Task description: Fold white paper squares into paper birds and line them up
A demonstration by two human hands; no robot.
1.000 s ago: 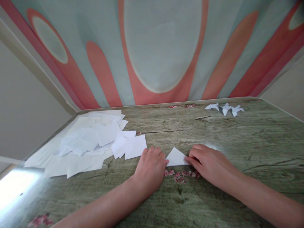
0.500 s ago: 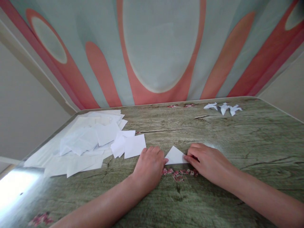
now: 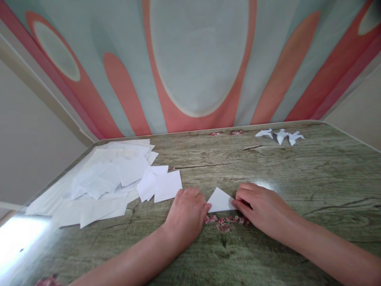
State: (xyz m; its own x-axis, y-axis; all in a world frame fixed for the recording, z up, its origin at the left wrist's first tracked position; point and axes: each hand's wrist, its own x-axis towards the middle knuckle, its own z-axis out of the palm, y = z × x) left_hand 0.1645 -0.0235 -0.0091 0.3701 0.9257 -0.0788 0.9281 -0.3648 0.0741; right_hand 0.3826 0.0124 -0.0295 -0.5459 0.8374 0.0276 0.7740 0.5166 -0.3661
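Shifting view: compared with half a second ago, the scene tilts slightly, its left side lower; the triangle [image 3: 220,200], left hand [image 3: 187,213] and right hand [image 3: 263,203] keep the same arrangement.
Left hand: at the triangle's left corner, thumb touching it, other fingers curled, their tips hidden; whether they pinch it, I cannot tell.
Right hand: at the triangle's right corner, thumb and forefinger pinching it, the rest curled in.
Triangle: folded white paper on the table [image 3: 327,178], between both hands, point facing away from the person, long edge toward them.
Blossoms [image 3: 225,227]: printed on the table, just on the triangle's near side.
Squares [image 3: 167,186]: overlapping, left of the triangle.
Pile [image 3: 104,174]: loose white sheets, farther left of the triangle.
Folded shapes [image 3: 280,136]: three, beyond the triangle and to its right, well apart.
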